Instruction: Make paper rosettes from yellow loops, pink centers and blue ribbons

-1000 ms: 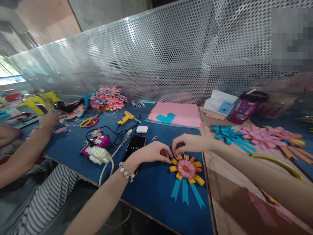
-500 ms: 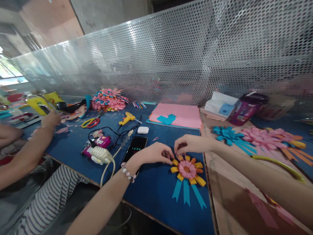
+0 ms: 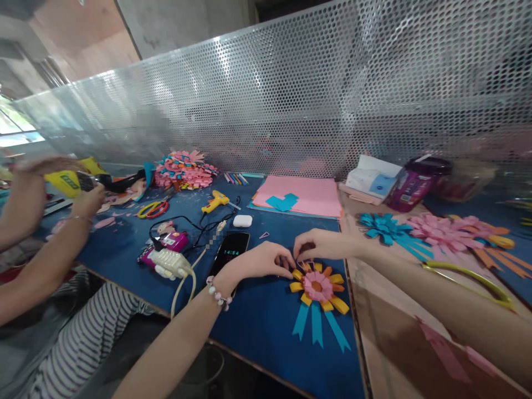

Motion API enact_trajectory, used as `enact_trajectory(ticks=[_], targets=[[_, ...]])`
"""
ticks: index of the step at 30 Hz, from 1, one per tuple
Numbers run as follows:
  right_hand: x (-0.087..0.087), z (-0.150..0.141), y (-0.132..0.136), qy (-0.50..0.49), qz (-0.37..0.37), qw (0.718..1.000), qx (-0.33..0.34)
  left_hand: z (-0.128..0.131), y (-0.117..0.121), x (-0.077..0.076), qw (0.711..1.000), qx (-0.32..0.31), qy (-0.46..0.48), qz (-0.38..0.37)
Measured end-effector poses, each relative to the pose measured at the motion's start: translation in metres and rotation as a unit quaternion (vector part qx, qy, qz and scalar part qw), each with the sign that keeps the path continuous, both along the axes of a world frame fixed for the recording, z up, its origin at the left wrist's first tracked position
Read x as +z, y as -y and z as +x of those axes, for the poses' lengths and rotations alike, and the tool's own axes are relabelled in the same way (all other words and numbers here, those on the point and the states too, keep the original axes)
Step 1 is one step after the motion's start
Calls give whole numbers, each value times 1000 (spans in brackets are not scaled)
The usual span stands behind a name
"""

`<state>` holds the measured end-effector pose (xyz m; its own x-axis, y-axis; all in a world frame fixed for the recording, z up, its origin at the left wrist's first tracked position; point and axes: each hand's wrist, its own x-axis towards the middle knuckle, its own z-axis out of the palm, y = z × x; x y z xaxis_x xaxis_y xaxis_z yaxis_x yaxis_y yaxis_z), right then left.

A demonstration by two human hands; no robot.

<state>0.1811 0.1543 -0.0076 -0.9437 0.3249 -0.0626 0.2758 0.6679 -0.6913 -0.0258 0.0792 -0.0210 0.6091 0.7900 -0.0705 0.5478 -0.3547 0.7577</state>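
Note:
A paper flower (image 3: 319, 286) lies flat on the blue table, with a pink centre, yellow and orange loops around it and blue ribbon-like tails below. At its top edge, my right hand (image 3: 318, 245) pinches a small pink triangular clip (image 3: 306, 262), partly covered by the fingers. My left hand (image 3: 272, 260) rests on the table with curled fingers closed at a yellow loop on the flower's upper left. A similar pink triangle clip (image 3: 264, 235) lies loose just beyond my left hand.
Left of my hands are a phone (image 3: 231, 250), a power strip (image 3: 170, 261) and a yellow glue gun (image 3: 216, 201) with cords. Pink paper (image 3: 305, 194) lies behind. Finished flowers (image 3: 440, 230) sit right. A co-worker's hands (image 3: 85, 202) hold a yellow object at far left.
My right hand has shifted slightly left at the flower's top edge; my left hand stays put. The co-worker's other arm has risen to the yellow object.

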Motion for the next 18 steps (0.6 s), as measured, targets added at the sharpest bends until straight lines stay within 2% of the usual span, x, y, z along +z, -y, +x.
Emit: enact_trajectory(ticks=[7,18], targets=[[1,2,2,-3,3,1000,-5,0,1,-1,1000,7,8,-5],[6,2,13,-15,-5,998,-61,-1,1,1,1000,22,5,-4]])
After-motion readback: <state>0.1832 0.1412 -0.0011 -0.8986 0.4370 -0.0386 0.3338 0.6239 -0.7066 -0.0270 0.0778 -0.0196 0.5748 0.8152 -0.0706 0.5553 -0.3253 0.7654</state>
